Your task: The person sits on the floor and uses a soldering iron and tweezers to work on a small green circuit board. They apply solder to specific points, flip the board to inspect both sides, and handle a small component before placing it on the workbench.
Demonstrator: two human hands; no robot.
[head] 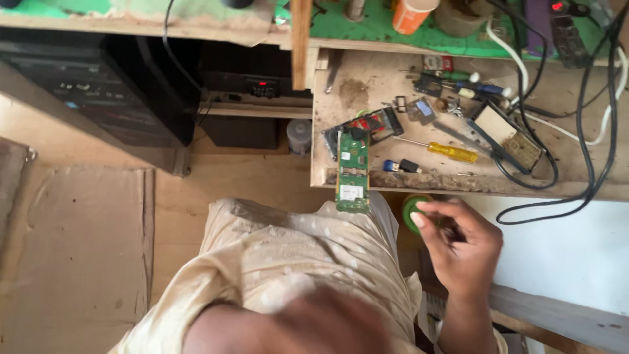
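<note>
Your right hand (458, 246) sits low right, fingers curled in, thumb and forefinger pinched at the rim of a small green round thing (411, 211), maybe a tape roll or a lid; too much of it is hidden to say, but the grip looks closed on it. Your left hand isn't clearly in view: only a blurred forearm (295, 328) crosses the bottom of the frame, so I can't tell its grip state. A green circuit board (352, 172) stands on end just left of the right hand, its upper part over the front edge of the wooden surface (367, 85), its lower end over your cream dotted garment (295, 255); whether it rests on the ledge or the cloth is unclear. No hand touches it. Behind the board lies a black phone frame (367, 128) with red parts inside. To its right on the surface: a yellow-handled screwdriver (445, 151), a small blue and black plug piece (400, 166), a phone shell (504, 134) with a pale rectangle, and a blue-handled screwdriver (481, 88). Black cables (590, 183) loop off the right edge. An orange container (411, 14) stands on the green upper shelf (367, 26). Dark equipment boxes (111, 85) fill the left, above a wooden floor (78, 249).
</note>
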